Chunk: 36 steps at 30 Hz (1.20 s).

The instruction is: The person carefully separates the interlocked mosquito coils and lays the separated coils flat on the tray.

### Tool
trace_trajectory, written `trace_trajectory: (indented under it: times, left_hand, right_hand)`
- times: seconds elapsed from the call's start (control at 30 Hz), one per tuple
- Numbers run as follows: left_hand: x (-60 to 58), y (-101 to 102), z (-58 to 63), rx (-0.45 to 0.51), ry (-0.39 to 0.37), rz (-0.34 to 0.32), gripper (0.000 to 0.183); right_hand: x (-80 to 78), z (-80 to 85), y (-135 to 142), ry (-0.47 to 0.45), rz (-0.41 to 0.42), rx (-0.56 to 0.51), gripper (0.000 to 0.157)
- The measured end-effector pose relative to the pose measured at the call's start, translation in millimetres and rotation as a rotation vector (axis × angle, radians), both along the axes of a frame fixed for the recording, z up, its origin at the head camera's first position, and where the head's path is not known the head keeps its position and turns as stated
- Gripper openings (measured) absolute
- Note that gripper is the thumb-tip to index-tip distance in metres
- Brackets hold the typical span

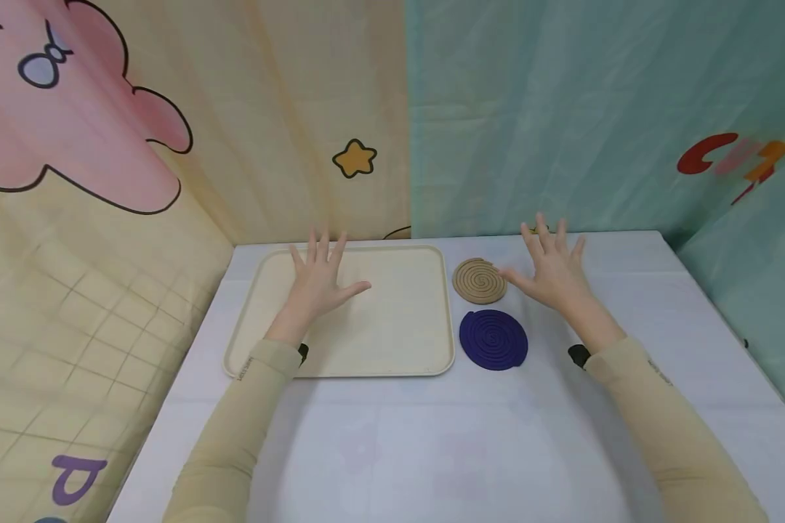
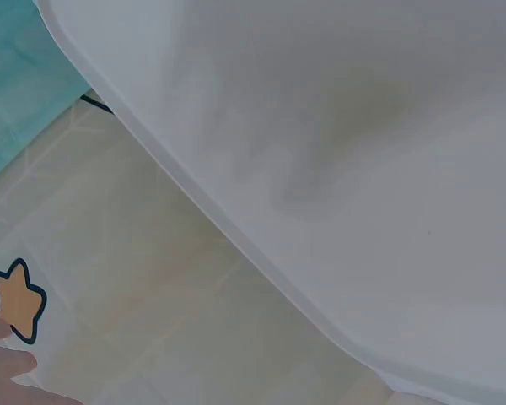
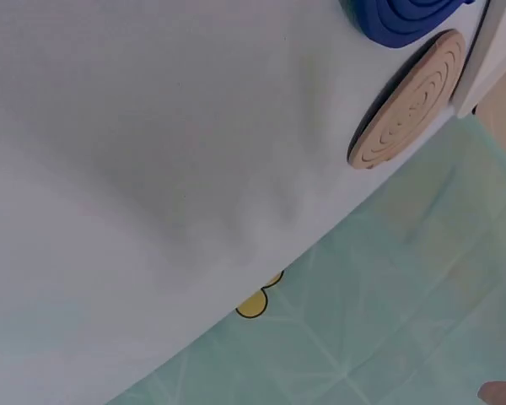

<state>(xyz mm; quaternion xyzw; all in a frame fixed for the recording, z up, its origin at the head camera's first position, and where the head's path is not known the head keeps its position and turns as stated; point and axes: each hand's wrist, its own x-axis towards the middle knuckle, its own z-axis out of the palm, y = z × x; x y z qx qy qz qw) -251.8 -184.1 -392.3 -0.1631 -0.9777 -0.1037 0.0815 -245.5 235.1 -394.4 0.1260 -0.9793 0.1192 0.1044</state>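
On surface (image 1: 405,450): cream tray (image 1: 399,319), likely light, stiff, best gripped by opposite sides; right of it, tan coil (image 1: 480,282), purple coil (image 1: 493,340), likely soft, pinchable. Left hand (image 1: 317,285), right hand (image 1: 557,277) apart, spread, gripping nothing.

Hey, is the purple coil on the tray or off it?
Off. The purple coil lies flat on the table, outside the right rim of the tray.

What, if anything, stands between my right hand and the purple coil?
Nothing visible: in the head view, only white tabletop shows between your right hand and the purple coil. The tan coil lies beyond the purple one, off that line.
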Motion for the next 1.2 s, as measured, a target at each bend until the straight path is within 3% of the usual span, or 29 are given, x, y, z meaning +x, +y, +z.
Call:
trace_trajectory:
  times: [0.33,0.53,0.77,1.0,1.2]
  left_hand:
    - [18.4,31,-13.5,0.061,0.003,-0.118,0.098]
    - [26.2,46,-20.1,0.115,-0.042,-0.159,0.096]
    - [30.2,64,-23.8,0.127,-0.131,-0.203,0.094]
    - [28.5,96,-28.8,0.112,-0.221,-0.269,0.084]
    - [26.3,125,-33.1,0.095,-0.305,-0.285,0.082]
  right_hand:
    - [19.8,-13.4,-11,-0.002,0.149,-0.005,0.088]
    - [29.8,-20.4,-14,-0.058,0.219,-0.033,0.089]
    - [35.4,-26.0,-19,-0.238,0.225,-0.044,0.094]
    - [33.5,-30.9,-20,-0.409,0.187,-0.09,0.094]
    - [29.4,-33.9,-20,-0.471,0.175,-0.11,0.089]
